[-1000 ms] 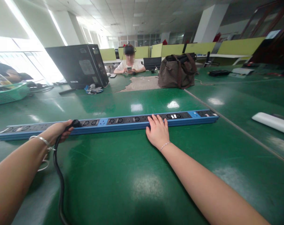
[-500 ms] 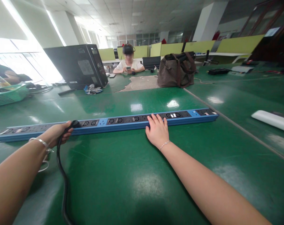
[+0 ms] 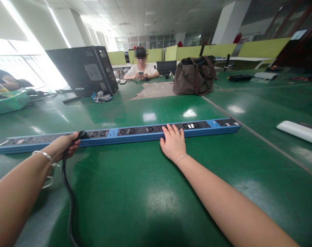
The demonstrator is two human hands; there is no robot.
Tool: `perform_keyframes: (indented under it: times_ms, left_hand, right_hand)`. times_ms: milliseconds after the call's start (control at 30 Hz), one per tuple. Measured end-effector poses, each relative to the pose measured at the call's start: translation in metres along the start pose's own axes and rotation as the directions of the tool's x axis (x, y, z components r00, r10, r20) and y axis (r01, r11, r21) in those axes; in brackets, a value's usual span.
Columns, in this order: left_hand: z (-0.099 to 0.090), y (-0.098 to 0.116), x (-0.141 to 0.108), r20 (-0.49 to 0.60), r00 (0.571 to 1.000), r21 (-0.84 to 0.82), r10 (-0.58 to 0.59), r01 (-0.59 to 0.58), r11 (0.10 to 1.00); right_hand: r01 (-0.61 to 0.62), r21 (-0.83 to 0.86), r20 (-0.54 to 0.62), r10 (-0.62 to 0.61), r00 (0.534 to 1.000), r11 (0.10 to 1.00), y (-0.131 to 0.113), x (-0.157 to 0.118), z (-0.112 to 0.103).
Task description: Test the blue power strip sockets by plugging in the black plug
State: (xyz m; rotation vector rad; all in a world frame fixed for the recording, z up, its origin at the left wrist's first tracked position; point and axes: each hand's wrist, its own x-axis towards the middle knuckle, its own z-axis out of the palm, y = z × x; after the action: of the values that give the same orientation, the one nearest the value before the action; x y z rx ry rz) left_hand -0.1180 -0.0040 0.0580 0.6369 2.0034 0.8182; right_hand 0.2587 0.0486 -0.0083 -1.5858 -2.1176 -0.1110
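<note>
And the black plug (image 3: 82,134) is right up at the blue power strip (image 3: 131,138), pinched in the left hand (image 3: 63,144), while the right hand (image 3: 173,144) lies slightly spread on the strip, stretched across the green table (image 3: 125,185).

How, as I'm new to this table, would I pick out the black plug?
On the green table, find the long blue power strip. Follow it leftward to the left hand, which holds the black plug. Unlike the sockets beside it, the plug stands proud and trails a thick cable.
</note>
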Motion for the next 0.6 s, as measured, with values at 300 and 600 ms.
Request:
perform_keyframes:
  times_ms: [300,600]
  left_hand:
    - [0.0022,0.0072,-0.0007,-0.044,0.999,0.032,-0.028,0.03,0.999]
    - [0.005,0.0049,-0.0006,-0.114,0.991,0.009,0.068,-0.067,0.998]
  right_hand:
    - [0.01,-0.005,0.002,-0.01,1.0,1.0,0.0009,0.0006,0.0008]
    - [0.008,0.0,-0.01,-0.008,1.0,1.0,0.001,0.0003,0.0024]
